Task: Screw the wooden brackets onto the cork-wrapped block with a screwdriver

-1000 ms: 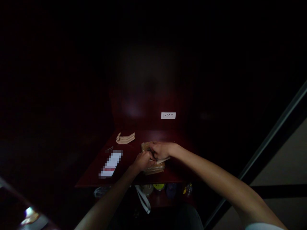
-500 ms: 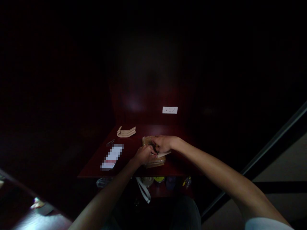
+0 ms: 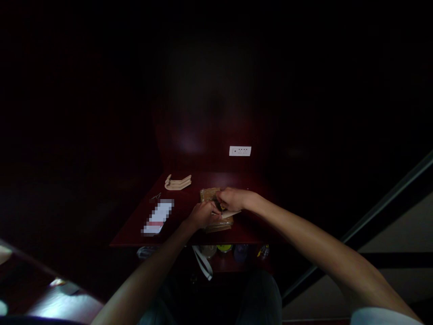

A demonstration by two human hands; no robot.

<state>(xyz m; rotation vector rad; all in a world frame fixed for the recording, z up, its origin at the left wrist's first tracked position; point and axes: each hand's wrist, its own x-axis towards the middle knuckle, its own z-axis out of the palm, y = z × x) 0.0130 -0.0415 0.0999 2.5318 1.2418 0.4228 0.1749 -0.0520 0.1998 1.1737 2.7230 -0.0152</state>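
Note:
On the dark red table (image 3: 182,216), my left hand (image 3: 204,214) has its fingers closed on a pale, flat wooden-looking piece (image 3: 232,214). Underneath lies a brown packet (image 3: 208,194) in shiny clear wrapping, partly covered by both hands. My right hand (image 3: 232,199) is closed just above and to the right of the left fingertips. Something small, dark and yellowish shows between the hands, too small to name. At the back left rest several curved pale hook-shaped pieces (image 3: 178,183), nested together.
A blurred-out phone-like item (image 3: 158,218) lies at the left, near a small dark object (image 3: 155,197). A white socket (image 3: 240,151) is on the back wall. Below the tabletop are a white strap (image 3: 203,264), a yellow-green lid (image 3: 223,248) and other items on a shelf.
My right hand has shifted slightly, its fingers more curled near the left fingertips. The pale piece stays over the packet. The view has tilted slightly.

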